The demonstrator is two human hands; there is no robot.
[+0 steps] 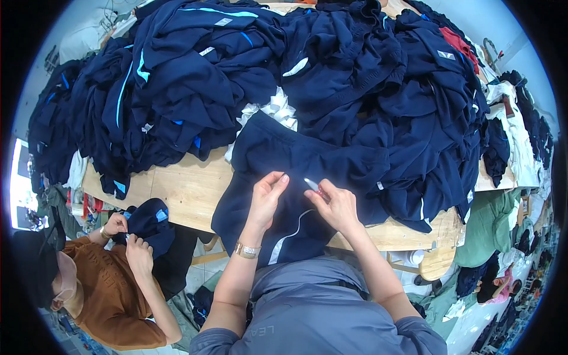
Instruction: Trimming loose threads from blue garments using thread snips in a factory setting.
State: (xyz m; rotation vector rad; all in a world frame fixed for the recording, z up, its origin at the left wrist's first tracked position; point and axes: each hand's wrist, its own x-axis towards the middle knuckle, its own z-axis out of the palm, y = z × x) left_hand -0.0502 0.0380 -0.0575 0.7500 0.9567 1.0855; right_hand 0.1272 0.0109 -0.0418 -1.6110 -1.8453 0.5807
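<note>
Your left hand [267, 195] pinches a fold of the navy garment [284, 177], thumb and fingers pressed together on the cloth, a bracelet [247, 250] on that wrist. The garment lies spread over the near edge of the wooden table [183, 189] and hangs toward your lap, directly beneath both hands, its white stripe [290, 234] curving down between your wrists. Your right hand [336, 206] sits just beside the left, closed around a small tool with a pale tip [312, 184] (what kind, you cannot tell) pointing up-left over the fabric. Behind lies a big heap of navy clothes [266, 71]. At your left, a person in a brown top [112, 290] handles another navy piece [148, 222].
</note>
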